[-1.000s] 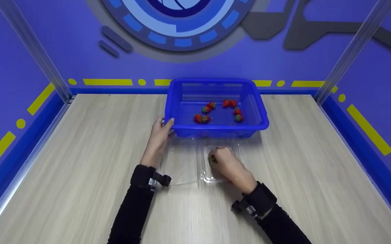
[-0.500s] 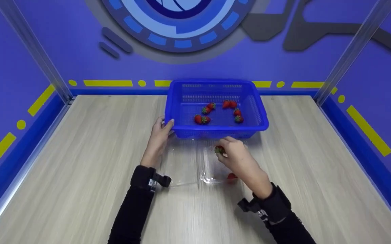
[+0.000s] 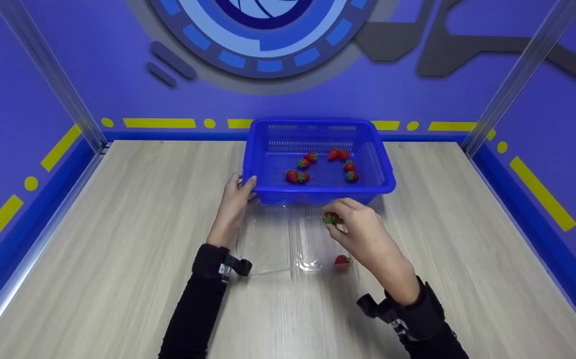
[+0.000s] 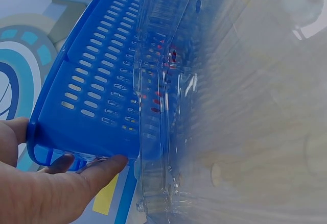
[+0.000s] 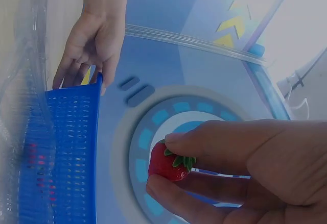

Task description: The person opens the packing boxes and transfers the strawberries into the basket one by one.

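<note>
Since the earlier frames, the right hand (image 3: 360,232) has been lifted out of the clear plastic clamshell box (image 3: 288,239) and carried toward the near rim of the blue basket (image 3: 387,180); a strawberry (image 3: 331,218) is now pinched in its grip, thumb below and forefinger above, as the right wrist view shows plainly (image 5: 168,164). One other strawberry in the box (image 3: 341,260) is left lying at the near right corner. The left hand (image 3: 235,199) has not been moved: its grip is closed on the basket's near left corner, thumb over the rim and fingers (image 4: 99,170) curled under it.

The held berry is judged to be very light, soft and easily bruised, with a slightly slick skin; it is best taken lightly across its broad shoulders, near the calyx, as is done here, with no squeeze on the tip. It is small, glossy red, cone-shaped, and topped by a green leafy cap.

Seven more strawberries in the basket (image 3: 297,175) are seen scattered on its slotted floor. The box is thin and flexible, and rests on the pale wood-grain surface (image 3: 118,224), against the basket's near wall.
</note>
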`<state>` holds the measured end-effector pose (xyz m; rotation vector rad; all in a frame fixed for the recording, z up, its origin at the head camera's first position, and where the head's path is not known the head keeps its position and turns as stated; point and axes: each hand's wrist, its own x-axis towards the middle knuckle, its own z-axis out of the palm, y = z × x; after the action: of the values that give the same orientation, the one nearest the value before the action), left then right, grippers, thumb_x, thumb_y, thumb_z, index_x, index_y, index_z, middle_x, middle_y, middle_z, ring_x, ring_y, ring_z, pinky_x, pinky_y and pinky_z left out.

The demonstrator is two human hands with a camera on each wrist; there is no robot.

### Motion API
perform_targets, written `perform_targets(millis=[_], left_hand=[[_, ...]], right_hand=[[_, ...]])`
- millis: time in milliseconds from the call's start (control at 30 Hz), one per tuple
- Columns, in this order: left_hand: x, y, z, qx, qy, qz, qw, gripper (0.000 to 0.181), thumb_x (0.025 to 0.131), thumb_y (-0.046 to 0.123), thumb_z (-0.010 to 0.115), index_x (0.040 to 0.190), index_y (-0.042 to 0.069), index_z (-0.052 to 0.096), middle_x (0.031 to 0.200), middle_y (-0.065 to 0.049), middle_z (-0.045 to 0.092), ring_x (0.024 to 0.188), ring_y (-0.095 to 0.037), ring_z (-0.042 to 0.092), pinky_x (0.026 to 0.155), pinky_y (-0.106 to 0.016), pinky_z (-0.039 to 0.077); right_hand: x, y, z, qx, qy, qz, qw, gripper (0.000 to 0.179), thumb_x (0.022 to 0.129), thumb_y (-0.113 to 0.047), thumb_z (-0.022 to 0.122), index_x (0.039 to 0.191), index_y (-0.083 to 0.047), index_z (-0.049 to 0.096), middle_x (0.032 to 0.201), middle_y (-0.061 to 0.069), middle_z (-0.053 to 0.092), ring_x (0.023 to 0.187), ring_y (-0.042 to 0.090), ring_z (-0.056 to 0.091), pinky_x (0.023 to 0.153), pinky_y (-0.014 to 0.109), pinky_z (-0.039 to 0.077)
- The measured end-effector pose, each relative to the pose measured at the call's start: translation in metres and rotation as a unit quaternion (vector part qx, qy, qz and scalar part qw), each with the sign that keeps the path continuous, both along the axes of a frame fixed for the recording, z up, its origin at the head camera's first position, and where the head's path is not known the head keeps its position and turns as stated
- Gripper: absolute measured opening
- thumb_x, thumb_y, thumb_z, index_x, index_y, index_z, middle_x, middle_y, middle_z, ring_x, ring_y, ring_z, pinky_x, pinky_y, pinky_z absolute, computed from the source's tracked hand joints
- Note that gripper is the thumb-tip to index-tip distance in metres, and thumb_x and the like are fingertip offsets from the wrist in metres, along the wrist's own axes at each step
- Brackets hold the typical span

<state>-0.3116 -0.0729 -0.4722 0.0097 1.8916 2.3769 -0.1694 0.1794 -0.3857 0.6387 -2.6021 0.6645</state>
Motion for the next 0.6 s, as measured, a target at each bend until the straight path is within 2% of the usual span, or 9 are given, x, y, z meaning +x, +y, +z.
perform_targets(millis=[167, 367, 600], left_hand=[[0.0008, 0.0, 0.0004, 0.006, -0.003, -0.001, 1.0, 0.046, 0.099, 0.02, 0.051, 0.139, 0.002, 0.035, 0.136, -0.028, 0.042, 0.126, -0.036, 0.046, 0.103, -0.048, 0.037], [0.0018, 0.0002, -0.0002, -0.019, 0.007, 0.0, 0.9998, 0.044, 0.099, 0.021, 0.051, 0.137, 0.004, 0.036, 0.135, -0.027, 0.045, 0.123, -0.034, 0.049, 0.102, -0.048, 0.038], [0.0035, -0.0001, 0.0002, -0.003, 0.009, 0.003, 1.0, 0.042, 0.099, 0.021, 0.051, 0.136, 0.005, 0.038, 0.134, -0.026, 0.046, 0.123, -0.034, 0.049, 0.101, -0.048, 0.039]], right_hand=[[-0.0001, 0.0001, -0.0001, 0.003, 0.003, -0.001, 1.0, 0.022, 0.077, -0.002, 0.076, 0.097, -0.005, 0.069, 0.095, 0.004, 0.067, 0.081, 0.014, 0.064, 0.068, 0.026, 0.053], [-0.0011, 0.0005, -0.0006, 0.008, -0.005, 0.002, 1.0, 0.022, 0.077, -0.002, 0.075, 0.098, -0.004, 0.068, 0.096, 0.005, 0.066, 0.083, 0.016, 0.064, 0.069, 0.027, 0.053], [-0.0048, 0.0003, -0.0049, 0.01, -0.023, -0.008, 0.9997, 0.021, 0.078, -0.003, 0.075, 0.098, -0.005, 0.068, 0.096, 0.006, 0.066, 0.084, 0.018, 0.064, 0.07, 0.028, 0.053]])
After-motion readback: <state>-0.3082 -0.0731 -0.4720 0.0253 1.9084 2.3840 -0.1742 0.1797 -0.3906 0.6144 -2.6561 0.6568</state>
